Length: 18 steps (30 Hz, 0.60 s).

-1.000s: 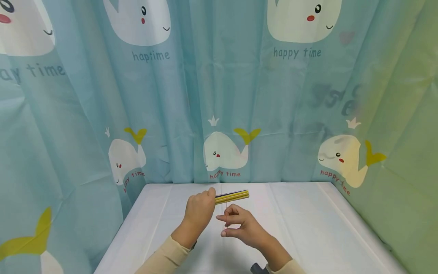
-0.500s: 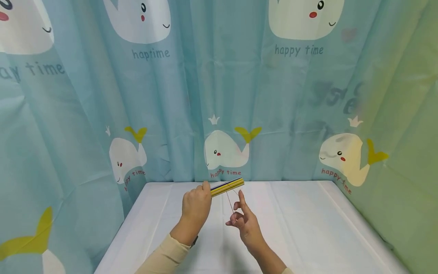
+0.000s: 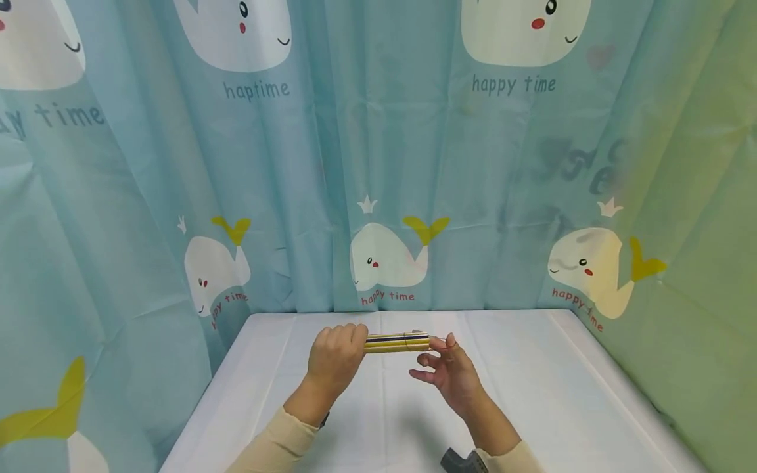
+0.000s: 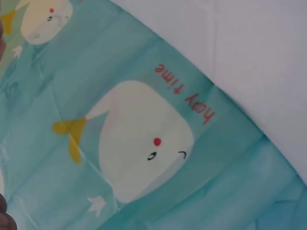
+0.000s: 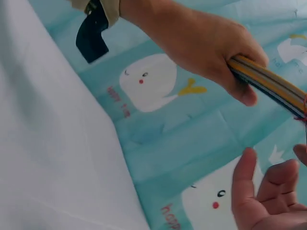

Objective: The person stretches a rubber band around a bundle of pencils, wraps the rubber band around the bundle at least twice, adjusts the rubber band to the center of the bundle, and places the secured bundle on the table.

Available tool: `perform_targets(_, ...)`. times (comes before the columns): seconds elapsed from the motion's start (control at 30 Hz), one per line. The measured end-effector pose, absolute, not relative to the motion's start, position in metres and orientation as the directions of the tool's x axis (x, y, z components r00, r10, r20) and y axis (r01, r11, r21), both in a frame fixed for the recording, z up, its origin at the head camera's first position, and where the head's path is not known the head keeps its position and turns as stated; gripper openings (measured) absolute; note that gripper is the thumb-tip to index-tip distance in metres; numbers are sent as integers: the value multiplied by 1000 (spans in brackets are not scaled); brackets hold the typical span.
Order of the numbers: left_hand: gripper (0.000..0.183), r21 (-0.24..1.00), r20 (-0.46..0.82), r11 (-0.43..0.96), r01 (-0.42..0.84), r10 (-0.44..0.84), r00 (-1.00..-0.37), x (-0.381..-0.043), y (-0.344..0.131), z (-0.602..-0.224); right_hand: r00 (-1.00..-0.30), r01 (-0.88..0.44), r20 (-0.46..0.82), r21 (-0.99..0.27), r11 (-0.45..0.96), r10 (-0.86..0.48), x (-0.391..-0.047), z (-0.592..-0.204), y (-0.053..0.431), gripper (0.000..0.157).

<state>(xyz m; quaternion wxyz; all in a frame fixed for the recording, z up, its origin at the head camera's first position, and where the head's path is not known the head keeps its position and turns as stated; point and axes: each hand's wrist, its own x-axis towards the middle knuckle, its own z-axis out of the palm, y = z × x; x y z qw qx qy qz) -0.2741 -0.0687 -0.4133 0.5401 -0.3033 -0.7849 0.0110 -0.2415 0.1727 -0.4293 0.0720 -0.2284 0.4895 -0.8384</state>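
A bundle of yellow-and-dark striped pencils (image 3: 393,343) lies level in the air above the table, gripped at one end by my left hand (image 3: 337,358). Around its free end sits a thin reddish rubber band (image 5: 304,116). Strands of the band run past the bundle's end to my right hand (image 3: 461,381), whose fingertips hook and stretch it while other fingers spread apart. The right wrist view has the left hand (image 5: 216,52) around the pencils and right fingers (image 5: 243,182) below. Only slivers of fingers (image 4: 5,220) show at the left wrist view's edge.
A white-covered table (image 3: 331,420) lies under both hands. Blue-green curtains (image 3: 319,164) printed with whales stand behind and at the sides. A dark wrist device (image 3: 464,462) is strapped by the right cuff.
My right hand has moved from below the bundle to its free end, drawing the band past the tips. The bundle, tilted up half a second ago, is now nearly level.
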Motion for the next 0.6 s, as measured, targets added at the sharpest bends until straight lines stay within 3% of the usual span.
perform_targets(0.17, 35, -418, 798, 729, 542, 580, -165, -274, -73, -416, -910, -206, 255, -962, -177, -328, -244, -416, 170, 37)
perform_targets(0.27, 38, -448, 771, 685, 574, 621, -138, -272, -75, -418, -919, -280, 257, -959, 36, -298, -245, -410, 165, 36)
perform_targets(0.47, 35, -498, 742, 579, 645, 669, -28, -271, -73, -413, -945, -245, 212, -964, 106, -250, -254, -412, 164, 46)
perform_targets(0.6, 34, -481, 774, 613, 627, 633, -25, -271, -77, -408, -935, -330, 274, -905, 270, -224, -257, -424, 168, 23)
